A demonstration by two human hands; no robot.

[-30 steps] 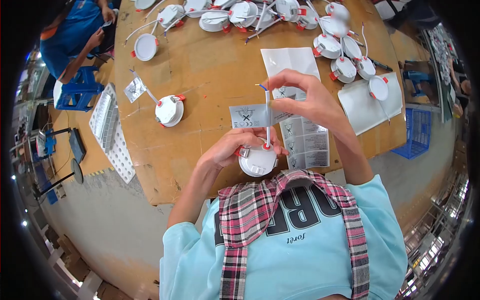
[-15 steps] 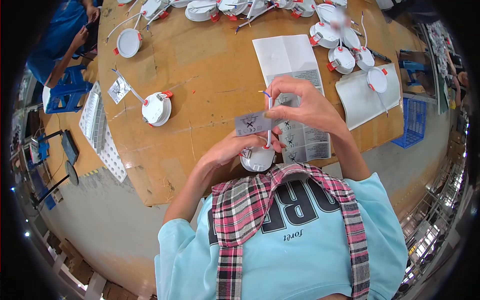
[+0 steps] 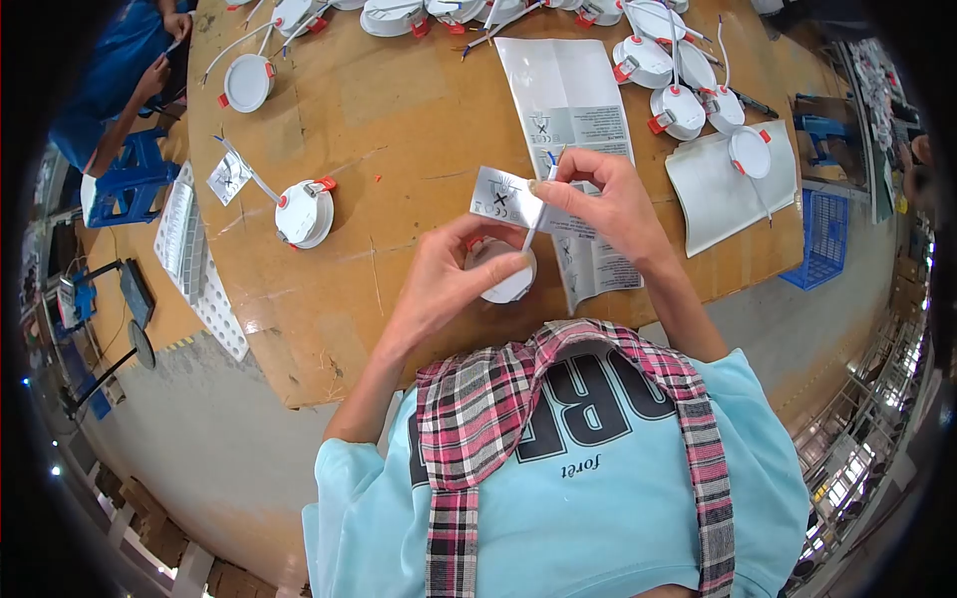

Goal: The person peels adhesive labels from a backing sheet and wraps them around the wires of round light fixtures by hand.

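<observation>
My left hand (image 3: 439, 279) is closed around a white round downlight (image 3: 510, 287) near the table's front edge, its fingers partly covering the lamp. A white cable (image 3: 531, 231) with blue-tipped bare ends rises from the lamp, tilted to the right. At this cable, the thumb and forefinger of my right hand (image 3: 613, 209) pinch a silver printed label (image 3: 495, 194), which sticks out flat to the left. Part of the label's contact with the cable is hidden by my fingertips. Below my right hand lies a sheet of printed labels (image 3: 568, 85).
Another downlight (image 3: 304, 214) with a label (image 3: 230, 177) on its cable lies left on the table (image 3: 329, 120). Several downlights (image 3: 675, 110) crowd the back and right. A white sheet stack (image 3: 703, 209) lies at right. Across the table a person in blue (image 3: 120, 85) works.
My left hand and the downlight have moved up and slightly left, away from my body. The cable now leans right. The label has tilted, and the label sheet has slid a little farther away.
</observation>
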